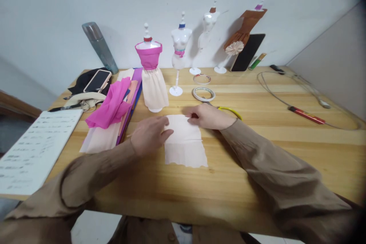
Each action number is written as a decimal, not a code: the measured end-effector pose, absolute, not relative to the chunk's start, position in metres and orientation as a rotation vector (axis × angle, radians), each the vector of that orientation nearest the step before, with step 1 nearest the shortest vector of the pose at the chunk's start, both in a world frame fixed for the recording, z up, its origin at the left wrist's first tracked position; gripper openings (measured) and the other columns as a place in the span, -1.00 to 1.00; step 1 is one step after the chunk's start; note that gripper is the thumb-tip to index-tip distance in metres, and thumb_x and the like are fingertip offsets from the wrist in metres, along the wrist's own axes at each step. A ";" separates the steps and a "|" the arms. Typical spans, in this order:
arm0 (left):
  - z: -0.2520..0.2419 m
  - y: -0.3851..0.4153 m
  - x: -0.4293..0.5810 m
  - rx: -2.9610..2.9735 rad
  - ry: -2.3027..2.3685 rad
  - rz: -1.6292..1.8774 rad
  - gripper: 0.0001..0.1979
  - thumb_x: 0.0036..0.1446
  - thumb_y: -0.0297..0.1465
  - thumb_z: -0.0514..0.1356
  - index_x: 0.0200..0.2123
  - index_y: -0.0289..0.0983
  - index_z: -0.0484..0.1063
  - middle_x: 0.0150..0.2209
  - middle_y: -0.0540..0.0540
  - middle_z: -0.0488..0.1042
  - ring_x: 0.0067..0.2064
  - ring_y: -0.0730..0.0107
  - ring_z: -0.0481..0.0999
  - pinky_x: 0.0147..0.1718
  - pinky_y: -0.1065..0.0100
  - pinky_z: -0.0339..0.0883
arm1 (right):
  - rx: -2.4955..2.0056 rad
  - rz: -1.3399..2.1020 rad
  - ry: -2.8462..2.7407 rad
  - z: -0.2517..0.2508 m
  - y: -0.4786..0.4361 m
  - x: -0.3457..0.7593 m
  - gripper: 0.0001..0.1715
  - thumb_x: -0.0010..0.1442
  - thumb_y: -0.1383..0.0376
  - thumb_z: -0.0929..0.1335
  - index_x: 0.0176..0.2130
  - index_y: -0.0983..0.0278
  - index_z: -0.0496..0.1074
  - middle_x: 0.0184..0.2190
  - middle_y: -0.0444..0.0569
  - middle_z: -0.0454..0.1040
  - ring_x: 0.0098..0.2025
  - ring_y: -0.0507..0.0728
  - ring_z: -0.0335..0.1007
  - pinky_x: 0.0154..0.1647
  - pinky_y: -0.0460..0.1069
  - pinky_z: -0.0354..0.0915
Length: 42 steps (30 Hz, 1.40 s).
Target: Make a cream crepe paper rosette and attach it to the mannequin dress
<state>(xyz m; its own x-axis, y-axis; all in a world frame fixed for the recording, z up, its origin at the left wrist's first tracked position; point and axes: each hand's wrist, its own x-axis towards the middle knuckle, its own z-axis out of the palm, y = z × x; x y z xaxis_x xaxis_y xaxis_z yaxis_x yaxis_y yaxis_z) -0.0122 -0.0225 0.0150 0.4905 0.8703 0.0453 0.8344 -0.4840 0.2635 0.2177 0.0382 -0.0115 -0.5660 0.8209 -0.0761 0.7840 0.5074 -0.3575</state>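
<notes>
A pale cream sheet of crepe paper (185,146) lies on the wooden table in front of me. Its lower edge is wavy, and a crease runs across its middle. My left hand (150,134) is at the sheet's upper left edge, thumb and fingers apart. At the upper right corner, the curled, slightly blurred fingers of my right hand (208,116) close on the paper's edge. Yellow-handled scissors (231,111) lie partly hidden behind my right hand. Just beyond are a white tape roll (203,94) and a thinner ring of tape (201,79).
Behind stand a mannequin in pink and cream (151,72), a white mannequin (180,42), another (208,26) and one in brown (246,26). Left are pink crepe paper (110,105), a phone (98,81), a bottle (100,47) and a notebook (37,148). A red corded tool (306,115) lies right.
</notes>
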 end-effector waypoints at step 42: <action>-0.010 0.008 0.006 1.193 1.042 1.064 -0.67 -0.16 -0.20 0.35 -0.57 -0.35 0.39 -0.62 0.05 0.34 -0.54 0.56 0.27 -0.53 0.47 0.12 | -1.213 1.434 -1.661 0.013 0.027 0.218 -0.64 -0.14 0.06 0.51 -0.51 0.29 0.45 -0.60 -0.15 0.39 -0.56 -0.03 0.25 -0.52 -0.07 0.19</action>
